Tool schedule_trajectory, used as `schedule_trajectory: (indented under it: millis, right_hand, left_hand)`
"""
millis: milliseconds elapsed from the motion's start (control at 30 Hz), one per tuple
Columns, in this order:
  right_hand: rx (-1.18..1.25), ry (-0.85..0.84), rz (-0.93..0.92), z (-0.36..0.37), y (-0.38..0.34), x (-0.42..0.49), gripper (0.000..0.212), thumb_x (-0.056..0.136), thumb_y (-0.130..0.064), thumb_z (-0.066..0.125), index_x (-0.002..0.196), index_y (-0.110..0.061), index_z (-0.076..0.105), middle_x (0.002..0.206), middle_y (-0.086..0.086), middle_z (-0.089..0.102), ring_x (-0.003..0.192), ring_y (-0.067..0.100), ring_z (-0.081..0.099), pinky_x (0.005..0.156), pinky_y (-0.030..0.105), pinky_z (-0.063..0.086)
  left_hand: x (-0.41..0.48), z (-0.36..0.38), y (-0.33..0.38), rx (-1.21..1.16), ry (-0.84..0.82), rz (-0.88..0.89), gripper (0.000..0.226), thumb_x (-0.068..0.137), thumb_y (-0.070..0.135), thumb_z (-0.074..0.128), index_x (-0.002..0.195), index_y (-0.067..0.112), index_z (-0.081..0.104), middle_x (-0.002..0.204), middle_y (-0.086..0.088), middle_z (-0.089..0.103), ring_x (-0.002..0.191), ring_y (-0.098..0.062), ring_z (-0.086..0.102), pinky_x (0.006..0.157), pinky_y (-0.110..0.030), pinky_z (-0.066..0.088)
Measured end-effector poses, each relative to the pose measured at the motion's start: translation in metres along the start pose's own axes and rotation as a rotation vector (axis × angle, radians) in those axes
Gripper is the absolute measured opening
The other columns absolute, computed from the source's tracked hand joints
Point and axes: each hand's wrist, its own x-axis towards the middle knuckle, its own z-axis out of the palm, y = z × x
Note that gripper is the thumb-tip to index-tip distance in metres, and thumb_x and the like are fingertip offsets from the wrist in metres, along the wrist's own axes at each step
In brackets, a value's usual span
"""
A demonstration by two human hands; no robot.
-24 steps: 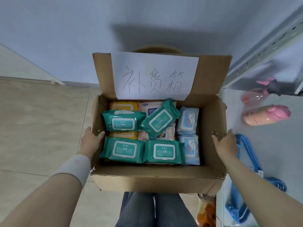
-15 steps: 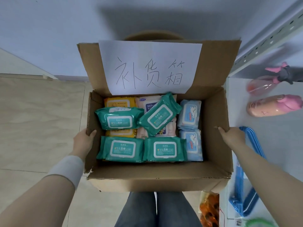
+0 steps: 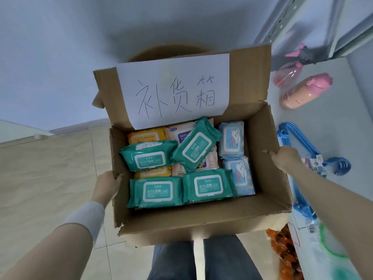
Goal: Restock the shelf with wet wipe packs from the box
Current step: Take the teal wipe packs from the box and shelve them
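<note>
This looks like a small shop; a metal shelf [image 3: 339, 128] carries pink bottles [image 3: 302, 92] and blue hangers [image 3: 337, 165]; a box [image 3: 201, 221] holds packaged wipes [image 3: 156, 191].

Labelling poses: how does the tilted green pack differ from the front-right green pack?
The tilted green pack lies askew atop the pink pack; the front-right green pack lies square to the box. The tilted one sits mid-box, the front-right one by the near wall. Both: teal wrap, white lid.

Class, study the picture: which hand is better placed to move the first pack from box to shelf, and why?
Probably the right hand: it grips the box wall nearest the shelf, with the blue packs just inside. The left hand grips the far wall, away from the shelf.
</note>
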Motion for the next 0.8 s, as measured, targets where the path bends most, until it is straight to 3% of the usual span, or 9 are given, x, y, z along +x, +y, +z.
schedule_trajectory:
  millis: [67, 133, 233, 367, 500, 567, 633, 700, 800]
  right_hand:
    - [0.026, 0.016, 0.074, 0.011, 0.020, -0.028, 0.049, 0.097, -0.034, 0.045, 0.097, 0.014, 0.059, 0.097, 0.029, 0.061, 0.100, 0.042, 0.058, 0.070, 0.036, 0.038]
    - [0.037, 0.022, 0.121, 0.025, 0.042, -0.062, 0.050, 0.097, -0.035, 0.044, 0.096, 0.013, 0.060, 0.105, 0.031, 0.062, 0.102, 0.042, 0.057, 0.073, 0.036, 0.040]
    - [0.122, 0.024, 0.186, 0.050, 0.076, -0.115, 0.046, 0.096, -0.033, 0.045, 0.082, 0.009, 0.057, 0.090, 0.029, 0.059, 0.098, 0.042, 0.057, 0.071, 0.036, 0.039]
    - [0.292, 0.009, 0.332, 0.096, 0.130, -0.178, 0.054, 0.094, -0.043, 0.047, 0.075, 0.007, 0.059, 0.063, 0.011, 0.048, 0.083, 0.036, 0.057, 0.065, 0.033, 0.035]
    - [0.422, 0.056, 0.505, 0.149, 0.175, -0.241, 0.047, 0.094, -0.038, 0.050, 0.073, 0.005, 0.054, 0.080, 0.020, 0.055, 0.088, 0.040, 0.060, 0.063, 0.031, 0.039]
    - [0.487, 0.046, 0.572, 0.174, 0.196, -0.271, 0.042, 0.094, -0.036, 0.049, 0.091, 0.005, 0.060, 0.076, 0.016, 0.054, 0.068, 0.030, 0.053, 0.051, 0.028, 0.035]
    - [0.557, 0.027, 0.667, 0.201, 0.216, -0.304, 0.042, 0.095, -0.036, 0.049, 0.095, 0.004, 0.061, 0.067, 0.009, 0.049, 0.056, 0.022, 0.044, 0.045, 0.025, 0.030]
    - [0.610, 0.021, 0.773, 0.230, 0.233, -0.339, 0.044, 0.094, -0.036, 0.048, 0.095, 0.006, 0.062, 0.063, 0.008, 0.049, 0.057, 0.023, 0.046, 0.047, 0.026, 0.033]
    - [0.740, 0.040, 0.940, 0.272, 0.247, -0.396, 0.042, 0.094, -0.032, 0.051, 0.106, 0.007, 0.062, 0.078, 0.015, 0.053, 0.073, 0.032, 0.054, 0.051, 0.027, 0.034]
  left_hand:
    - [-0.005, -0.007, 0.002, 0.042, -0.019, 0.070, 0.032, 0.097, 0.021, 0.046, 0.095, -0.006, 0.062, 0.090, -0.023, 0.064, 0.074, -0.030, 0.053, 0.066, -0.031, 0.040]
    - [-0.009, -0.013, 0.004, 0.131, -0.037, 0.159, 0.032, 0.097, 0.021, 0.045, 0.096, -0.007, 0.062, 0.090, -0.023, 0.064, 0.076, -0.033, 0.055, 0.066, -0.032, 0.040]
    - [-0.014, -0.017, 0.011, 0.264, -0.061, 0.297, 0.035, 0.097, 0.021, 0.045, 0.101, -0.008, 0.062, 0.099, -0.026, 0.065, 0.095, -0.040, 0.059, 0.071, -0.034, 0.043]
    - [-0.027, -0.013, 0.027, 0.436, -0.074, 0.473, 0.035, 0.097, 0.021, 0.044, 0.103, -0.008, 0.063, 0.103, -0.029, 0.064, 0.100, -0.042, 0.058, 0.077, -0.036, 0.044]
    - [-0.054, 0.004, 0.048, 0.592, -0.077, 0.636, 0.036, 0.098, 0.022, 0.043, 0.099, -0.008, 0.063, 0.100, -0.028, 0.064, 0.099, -0.041, 0.058, 0.078, -0.037, 0.043]
    - [-0.070, 0.019, 0.061, 0.629, -0.073, 0.709, 0.036, 0.097, 0.021, 0.045, 0.094, -0.011, 0.061, 0.098, -0.030, 0.063, 0.098, -0.043, 0.057, 0.081, -0.041, 0.043]
    - [-0.086, 0.034, 0.075, 0.649, -0.076, 0.761, 0.034, 0.095, 0.020, 0.047, 0.089, -0.012, 0.060, 0.094, -0.031, 0.063, 0.095, -0.045, 0.057, 0.077, -0.040, 0.042]
    - [-0.106, 0.050, 0.088, 0.687, -0.090, 0.841, 0.032, 0.095, 0.020, 0.049, 0.082, -0.008, 0.059, 0.086, -0.028, 0.063, 0.089, -0.043, 0.059, 0.073, -0.038, 0.041]
    - [-0.136, 0.081, 0.112, 0.750, -0.155, 0.974, 0.033, 0.095, 0.018, 0.049, 0.066, 0.002, 0.050, 0.066, -0.013, 0.054, 0.075, -0.036, 0.057, 0.064, -0.033, 0.037]
